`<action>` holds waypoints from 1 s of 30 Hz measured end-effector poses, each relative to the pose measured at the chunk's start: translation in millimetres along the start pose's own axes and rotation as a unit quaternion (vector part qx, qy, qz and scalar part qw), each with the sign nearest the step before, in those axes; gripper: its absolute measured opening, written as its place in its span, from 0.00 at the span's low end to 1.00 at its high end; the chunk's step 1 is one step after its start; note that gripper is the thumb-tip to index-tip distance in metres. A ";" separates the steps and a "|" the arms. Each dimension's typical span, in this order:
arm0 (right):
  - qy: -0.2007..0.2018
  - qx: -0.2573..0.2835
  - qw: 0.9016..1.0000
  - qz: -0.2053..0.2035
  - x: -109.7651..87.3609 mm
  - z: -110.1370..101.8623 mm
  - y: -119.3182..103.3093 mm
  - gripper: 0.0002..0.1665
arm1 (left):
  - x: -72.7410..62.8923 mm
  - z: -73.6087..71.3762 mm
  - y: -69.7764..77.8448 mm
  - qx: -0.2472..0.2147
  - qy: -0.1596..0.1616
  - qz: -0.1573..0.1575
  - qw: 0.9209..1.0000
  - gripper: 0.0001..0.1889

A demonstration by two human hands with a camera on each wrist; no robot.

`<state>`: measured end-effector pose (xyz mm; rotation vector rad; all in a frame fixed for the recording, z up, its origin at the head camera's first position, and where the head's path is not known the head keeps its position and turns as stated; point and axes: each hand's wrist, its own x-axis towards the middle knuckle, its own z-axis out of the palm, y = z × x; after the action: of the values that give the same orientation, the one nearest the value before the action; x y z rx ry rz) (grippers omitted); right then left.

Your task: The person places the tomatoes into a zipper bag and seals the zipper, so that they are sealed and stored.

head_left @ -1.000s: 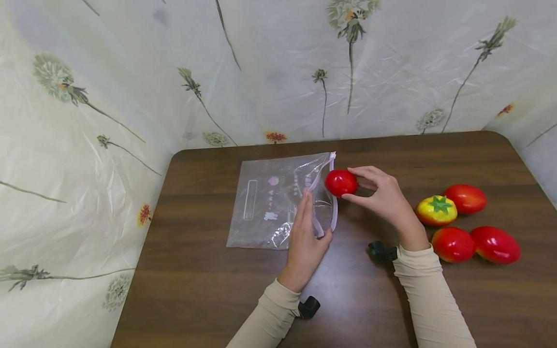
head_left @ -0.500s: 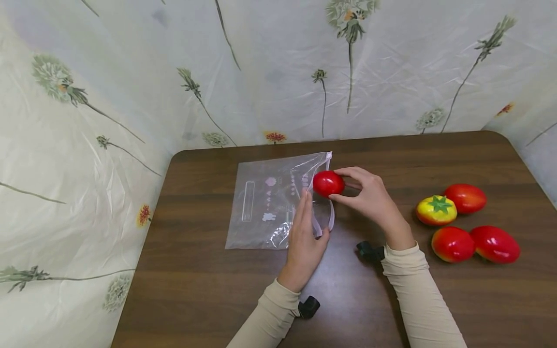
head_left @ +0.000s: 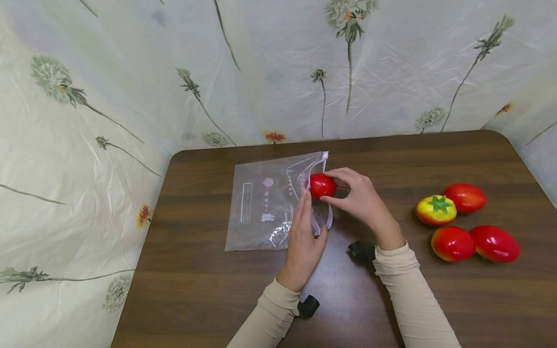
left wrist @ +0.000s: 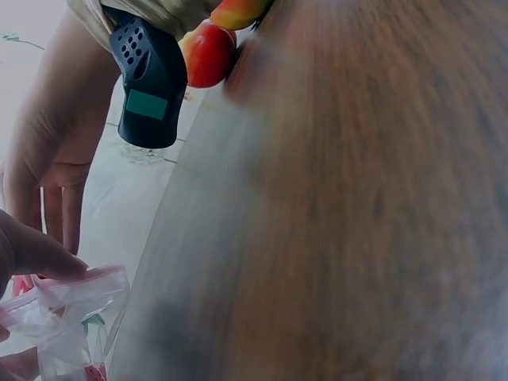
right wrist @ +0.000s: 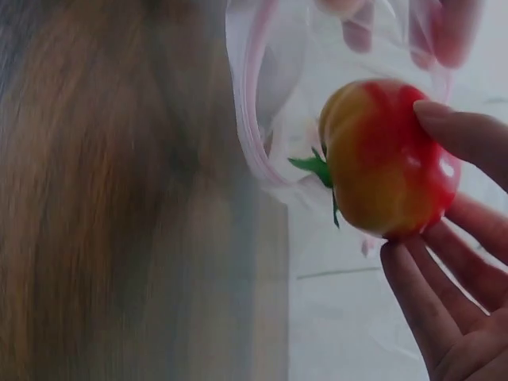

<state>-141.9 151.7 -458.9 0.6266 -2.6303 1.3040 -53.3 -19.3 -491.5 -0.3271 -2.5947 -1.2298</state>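
Observation:
In the head view a clear zip bag (head_left: pixel 256 208) with a pale pink zip edge lies flat, its mouth facing right and held apart. My left hand (head_left: pixel 301 237) holds the rim of that mouth between thumb and fingers. Between the thumb and fingertips of my right hand (head_left: pixel 362 203) is a shiny artificial tomato (head_left: pixel 323 186). Its left part sits inside the bag's mouth. The right wrist view shows the tomato (right wrist: pixel 389 159) red and yellow, with green leaves pointing into the bag (right wrist: pixel 252 95). The left thumb (left wrist: pixel 44 254) lies at the bag's rim in the left wrist view.
Several more artificial tomatoes lie to the right: a yellow one with a green star-shaped top (head_left: pixel 436 210), a red one (head_left: pixel 465 198) behind it, and a front pair (head_left: pixel 495 244). The brown wooden table (head_left: pixel 196 290) meets a flower-patterned sheet (head_left: pixel 270 72) at the back.
My right hand has moved left with the tomato, from just outside the bag's mouth to partly inside it. The bag's zip edge has shifted slightly left. My left hand has barely moved.

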 end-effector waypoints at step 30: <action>0.048 0.000 0.997 0.053 -1.7 29.3 -8.1 0.32 | -0.4 0.4 -0.2 0.012 0.017 0.032 0.999 0.51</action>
<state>-135.2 124.9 -471.5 0.4183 -2.6163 1.3281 -53.0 -19.1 -492.0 -0.3778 -2.5485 -1.1716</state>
